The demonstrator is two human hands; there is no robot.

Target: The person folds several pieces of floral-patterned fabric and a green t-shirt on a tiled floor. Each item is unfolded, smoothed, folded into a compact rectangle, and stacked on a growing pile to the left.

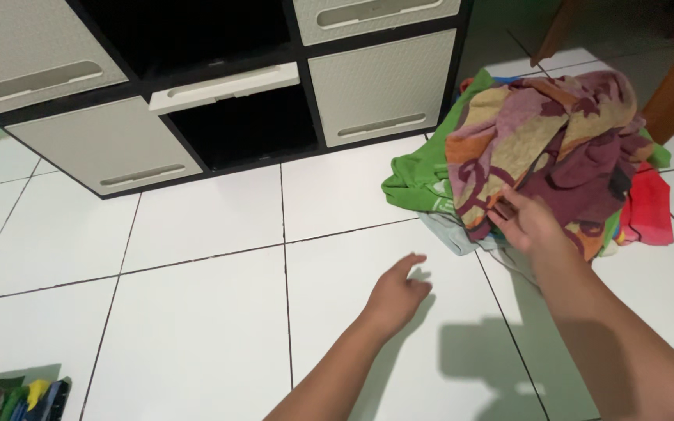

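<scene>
Patterned cloth [540,148] atop pile | right hand [528,222] pinching its edge | left hand [395,296] released, above floor tile [196,335]

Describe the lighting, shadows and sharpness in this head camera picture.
Head view: bright overhead light; a hard shadow falls on the white tile floor beside the left hand; the right hand on the patterned cloth is slightly soft; the cabinet cubbies are dark.

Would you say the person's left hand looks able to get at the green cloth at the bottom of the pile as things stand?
Probably yes. The left hand hovers open over bare white floor tiles, and nothing lies between it and the green cloth. The right hand is on the patterned cloth above.
</scene>
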